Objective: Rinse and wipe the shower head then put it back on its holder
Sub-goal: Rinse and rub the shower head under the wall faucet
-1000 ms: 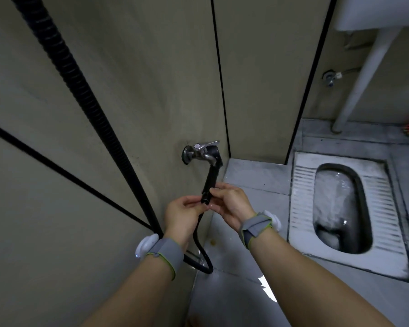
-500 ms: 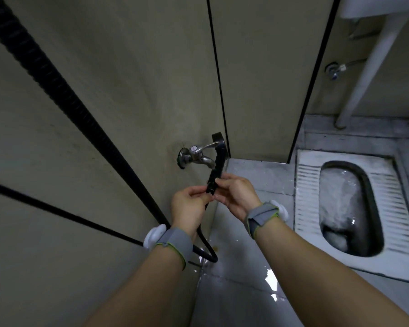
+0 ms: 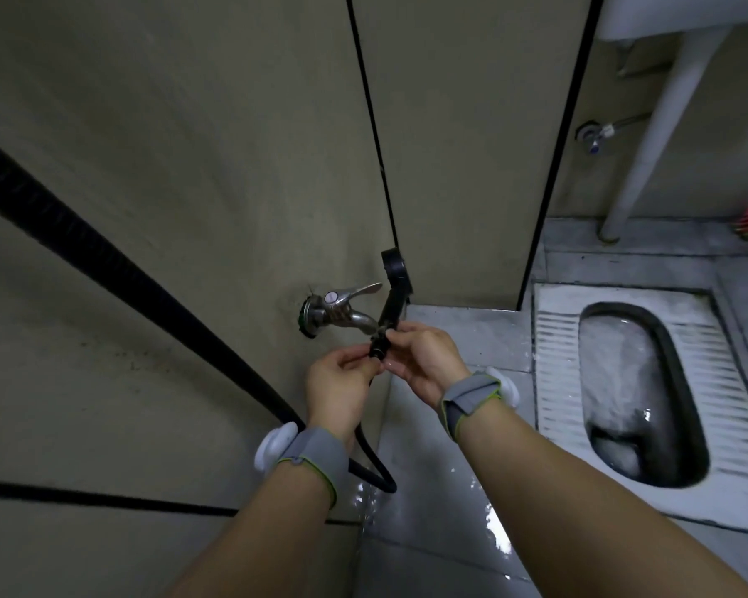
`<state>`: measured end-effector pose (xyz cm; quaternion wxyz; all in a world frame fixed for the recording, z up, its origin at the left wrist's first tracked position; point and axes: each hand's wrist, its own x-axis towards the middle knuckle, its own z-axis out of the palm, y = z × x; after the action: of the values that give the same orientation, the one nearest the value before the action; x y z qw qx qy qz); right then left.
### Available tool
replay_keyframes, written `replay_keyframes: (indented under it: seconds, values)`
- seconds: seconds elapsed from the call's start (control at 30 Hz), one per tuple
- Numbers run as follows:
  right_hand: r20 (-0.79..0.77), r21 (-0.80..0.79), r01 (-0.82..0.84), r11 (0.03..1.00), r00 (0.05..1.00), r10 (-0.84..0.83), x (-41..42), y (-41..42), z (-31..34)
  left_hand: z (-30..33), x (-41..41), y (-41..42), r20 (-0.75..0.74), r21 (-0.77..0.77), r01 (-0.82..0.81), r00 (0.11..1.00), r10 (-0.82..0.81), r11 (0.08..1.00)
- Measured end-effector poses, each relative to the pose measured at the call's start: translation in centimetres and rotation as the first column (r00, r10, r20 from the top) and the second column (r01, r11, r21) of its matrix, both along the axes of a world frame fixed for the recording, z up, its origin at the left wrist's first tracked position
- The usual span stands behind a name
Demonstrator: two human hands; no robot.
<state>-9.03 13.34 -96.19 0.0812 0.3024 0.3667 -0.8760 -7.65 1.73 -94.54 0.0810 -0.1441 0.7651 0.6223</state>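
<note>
Shower head [image 3: 393,269] rose above the tap [image 3: 342,310] at centre frame, our left hand [image 3: 340,388] and right hand [image 3: 424,360] still pinching its handle, so we judged it holder-bound.

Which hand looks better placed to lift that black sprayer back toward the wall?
Probably the right hand: its fingers pinch the base of the shower head, just below the tap. The left hand holds lower, where the hose joins, so it steadies rather than steers.

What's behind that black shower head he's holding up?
Behind the shower head is the beige wall with its dark seam. The metal tap sits just beside it. Both hands, left hand and right hand, cover the handle's bottom end.
</note>
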Motion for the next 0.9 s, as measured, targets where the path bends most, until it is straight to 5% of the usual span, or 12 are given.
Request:
replay_keyframes:
  seconds: [0.67, 0.9]
  values:
    - [0.055, 0.003, 0.001, 1.0, 0.998, -0.001, 0.3, -0.2, 0.4, 0.3, -0.7, 1.2, 0.136, 0.155, -0.091, 0.988, 0.07, 0.984]
    - [0.112, 0.052, -0.128, 0.99, 0.986, 0.121, 0.2, 0.6, 1.4, 0.8, -0.9, 1.7, 0.137, 0.127, -0.147, 0.982, 0.129, 0.981]
